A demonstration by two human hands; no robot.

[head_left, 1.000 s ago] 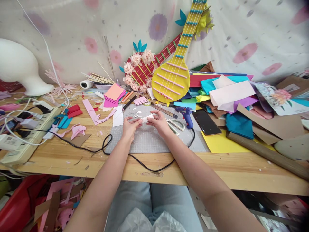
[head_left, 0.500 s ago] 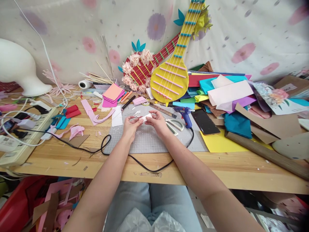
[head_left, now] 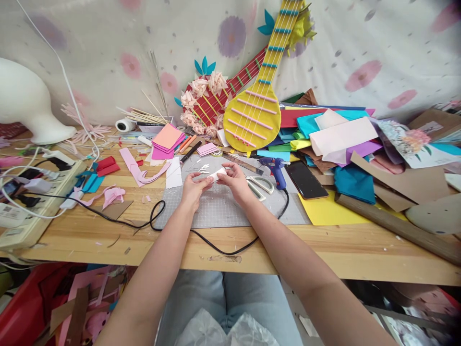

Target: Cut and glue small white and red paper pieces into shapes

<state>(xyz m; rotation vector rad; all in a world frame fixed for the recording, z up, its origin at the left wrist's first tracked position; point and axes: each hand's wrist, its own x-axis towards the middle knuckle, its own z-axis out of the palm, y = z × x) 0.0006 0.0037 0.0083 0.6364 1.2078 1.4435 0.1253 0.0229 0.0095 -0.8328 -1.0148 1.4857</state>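
Observation:
Between my two hands is a small white rolled or folded piece (head_left: 217, 174), paper or foam by its look. My left hand (head_left: 194, 188) pinches its left end, and my right hand (head_left: 235, 180) closes on the right end. Both hands are over the grey cutting mat (head_left: 216, 214). Just behind them lie several small white bits (head_left: 204, 168). A pair of scissors (head_left: 264, 184) with pale handles rests right of my right hand, and a blue glue gun (head_left: 276, 172) lies beyond it. A white sheet (head_left: 174, 173) is left of my left hand.
A black cable (head_left: 230, 253) curves along the table's front. A phone (head_left: 306, 180) lies right of the mat, near piled coloured sheets (head_left: 342, 139). Yellow (head_left: 254, 117) and red (head_left: 212, 108) craft lutes lean at the back. A power strip (head_left: 54, 192) stands left.
My hands keep their hold on the white piece with hardly any movement. The whole view has shifted very slightly.

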